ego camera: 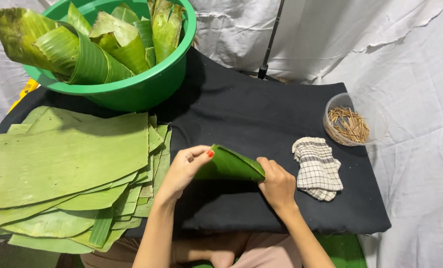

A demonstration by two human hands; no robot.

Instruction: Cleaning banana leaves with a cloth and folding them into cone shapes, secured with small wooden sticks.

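Note:
My left hand (184, 167) and my right hand (277, 184) together hold a green banana leaf piece (230, 164) folded or rolled into a cone-like shape, just above the black cloth (246, 114) on the table. The left hand pinches its left end with thumb and fingers. At the leaf's right end, the right hand's fingers are closed around it. A stack of flat banana leaves (67, 168) lies just left of my left hand.
A green plastic basin (147, 87) holding several rolled leaf cones (82, 49) stands at the back left. A checked cloth (317, 168) lies right of my right hand, with a clear tub of thin wooden sticks (349, 124) behind it. A black pole (271, 39) rises at the back.

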